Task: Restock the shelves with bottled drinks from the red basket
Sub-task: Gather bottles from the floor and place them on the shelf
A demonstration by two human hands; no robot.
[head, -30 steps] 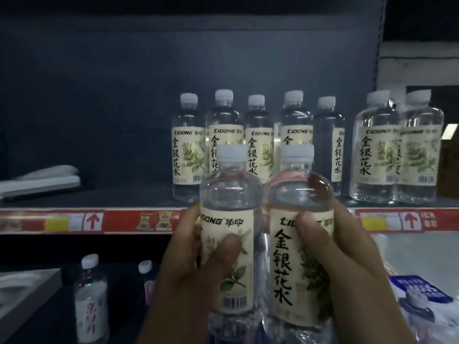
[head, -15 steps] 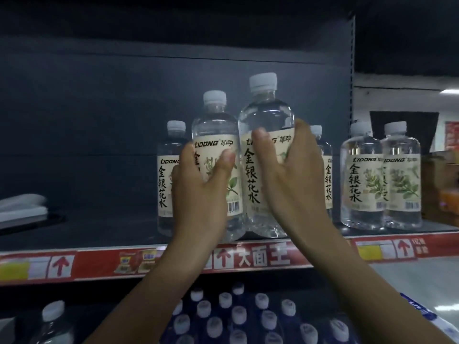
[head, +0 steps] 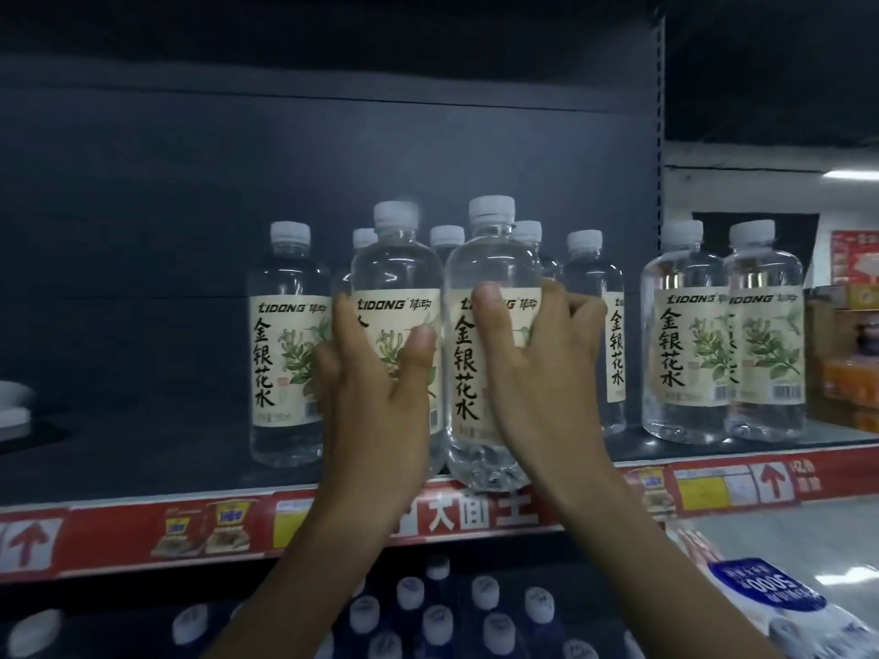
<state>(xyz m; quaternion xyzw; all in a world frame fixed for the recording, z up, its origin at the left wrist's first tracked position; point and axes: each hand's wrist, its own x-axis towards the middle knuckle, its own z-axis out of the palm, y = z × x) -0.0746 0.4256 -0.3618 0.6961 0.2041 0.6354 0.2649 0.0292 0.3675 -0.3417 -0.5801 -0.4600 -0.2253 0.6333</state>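
My left hand (head: 376, 387) wraps a clear bottle (head: 397, 278) with a cream leaf label and white cap. My right hand (head: 547, 373) wraps a second, matching bottle (head: 492, 264) beside it. Both bottles stand upright at the front edge of the dark shelf (head: 142, 468), their bases on or just above its surface. Behind them a row of the same bottles (head: 288, 344) stands further back on the shelf. The red basket is out of view.
Two more matching bottles (head: 685, 335) stand at the shelf's right end. A red price strip (head: 119, 539) runs along the shelf edge. White-capped bottles (head: 442, 615) fill the lower shelf. A white object (head: 14, 406) lies at far left. The shelf's left half is bare.
Both hands carried the two bottles up from below the shelf edge and forward onto the shelf front, in front of the standing row. The camera view shifted closer.
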